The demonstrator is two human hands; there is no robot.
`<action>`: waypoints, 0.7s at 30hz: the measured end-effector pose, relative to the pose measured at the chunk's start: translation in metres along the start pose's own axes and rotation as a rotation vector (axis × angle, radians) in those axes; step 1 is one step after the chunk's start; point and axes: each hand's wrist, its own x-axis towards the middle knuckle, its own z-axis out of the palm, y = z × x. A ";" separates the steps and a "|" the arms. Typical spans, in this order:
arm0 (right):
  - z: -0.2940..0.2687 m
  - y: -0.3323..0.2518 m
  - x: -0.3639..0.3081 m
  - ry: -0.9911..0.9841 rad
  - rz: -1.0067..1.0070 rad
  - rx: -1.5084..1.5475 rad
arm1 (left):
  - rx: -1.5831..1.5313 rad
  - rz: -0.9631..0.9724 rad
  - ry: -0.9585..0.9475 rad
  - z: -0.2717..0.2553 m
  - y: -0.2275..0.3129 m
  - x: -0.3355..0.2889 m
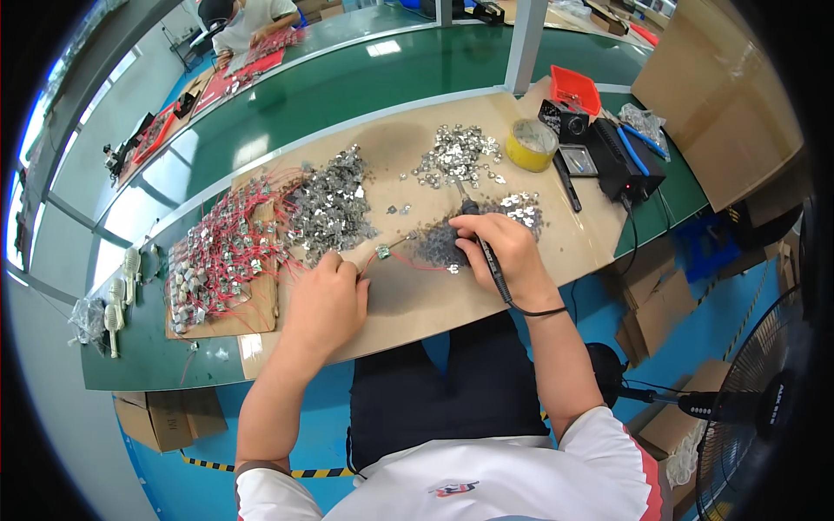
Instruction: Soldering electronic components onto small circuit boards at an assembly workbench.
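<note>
My right hand (512,252) is wrapped round a black soldering iron (492,265), its metal tip pointing away from me toward a pile of small shiny metal parts (456,154). Closed fingers of my left hand (326,300) grip a thin metal tool (398,241), possibly tweezers, which slants toward the middle of the brown board (417,304). Against that tool sits a small green circuit board (382,252) with a red wire trailing right. Beneath my right hand lies a pile of dark small parts (439,245); more shiny parts (521,208) rest beyond it.
At left, red-wired small boards (221,243) crowd a wooden board beside a grey metal heap (330,204). Yellow tape (532,145), a black soldering station (621,161), blue-handled pliers (634,148) and a red bin (574,89) stand right. A fan (756,408) is near. Another person (248,30) works far left.
</note>
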 end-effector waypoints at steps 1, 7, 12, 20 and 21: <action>-0.001 0.001 0.000 0.005 -0.005 0.004 | -0.011 0.021 0.049 0.001 -0.001 0.000; -0.006 -0.007 0.005 -0.001 0.038 0.055 | -0.077 0.015 0.187 -0.025 -0.006 0.034; -0.004 -0.006 0.004 0.003 -0.005 0.017 | -0.071 0.041 0.193 -0.036 -0.043 0.145; 0.002 -0.006 0.008 0.009 -0.064 -0.008 | 0.025 -0.190 0.352 -0.039 -0.135 0.273; 0.004 -0.005 0.010 0.012 -0.065 0.013 | 0.002 -0.231 0.272 -0.044 -0.141 0.270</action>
